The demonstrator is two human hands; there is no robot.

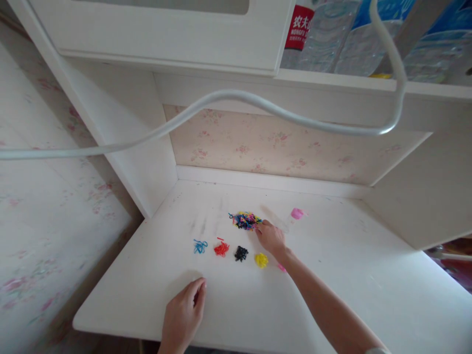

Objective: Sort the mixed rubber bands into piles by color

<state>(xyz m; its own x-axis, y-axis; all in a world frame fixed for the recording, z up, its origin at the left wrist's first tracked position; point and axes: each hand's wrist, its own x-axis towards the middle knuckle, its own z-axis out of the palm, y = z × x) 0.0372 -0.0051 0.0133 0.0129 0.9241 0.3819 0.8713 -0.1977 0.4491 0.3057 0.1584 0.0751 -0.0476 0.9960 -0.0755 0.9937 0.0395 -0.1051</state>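
A mixed heap of small multicoloured rubber bands (pixel 245 221) lies on the white desk. The fingertips of my right hand (pixel 271 237) are pinched at the heap's right edge; what is between them is too small to make out. Nearer me, in a row, are small piles of blue bands (pixel 200 246), red bands (pixel 221 249), black bands (pixel 241 253) and yellow bands (pixel 261 260). A bit of pink (pixel 281 268) shows beside my right forearm, which partly covers it. My left hand (pixel 186 309) is curled into a loose fist by the front edge, nothing visible in it.
Another pink item (pixel 297 213) lies farther back on the desk (pixel 354 275). A white cable (pixel 236 95) hangs across the view. Above the desk are a white cabinet (pixel 165 39) and a shelf with water bottles (pixel 328 37). Side panels and a flowered wall enclose the back.
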